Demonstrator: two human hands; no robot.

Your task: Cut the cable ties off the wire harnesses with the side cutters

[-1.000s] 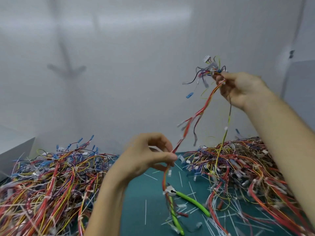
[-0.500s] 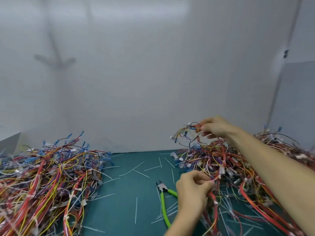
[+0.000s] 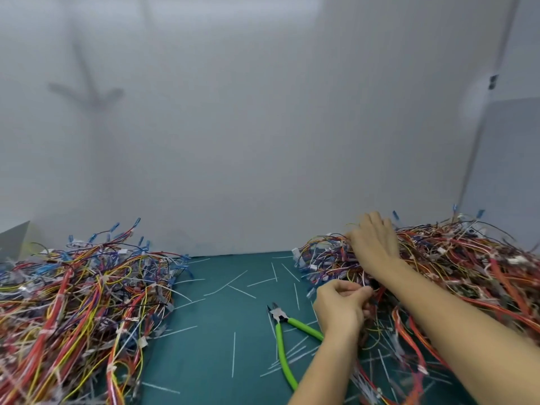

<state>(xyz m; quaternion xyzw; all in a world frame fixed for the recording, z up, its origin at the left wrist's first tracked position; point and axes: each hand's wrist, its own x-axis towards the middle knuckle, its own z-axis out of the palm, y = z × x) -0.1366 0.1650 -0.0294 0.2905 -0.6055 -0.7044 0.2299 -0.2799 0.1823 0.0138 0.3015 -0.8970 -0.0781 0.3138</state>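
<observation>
On the teal cutting mat [image 3: 222,317], between two heaps, the steel side cutters [image 3: 281,343] with bright green handles lie alone among white cut-off pieces of cable tie [image 3: 233,353], and no hand touches them. One second ago the right hand held a harness high in the air and the left hand pinched its lower part. Now that harness is down on the right heap of many-coloured wire harnesses [image 3: 467,267]. The right hand [image 3: 374,244] rests on top of this heap with its back upward. Its fingertips are hidden among the wires, so I cannot tell if they grasp something. The left hand [image 3: 340,306] is curled at the near edge of the same heap and pinches a few thin wires [image 3: 363,279]. The left heap of harnesses [image 3: 81,302] is well apart from both hands. To my judgement, no cutting is in progress: a harness must first be chosen and the cutters taken up.
</observation>
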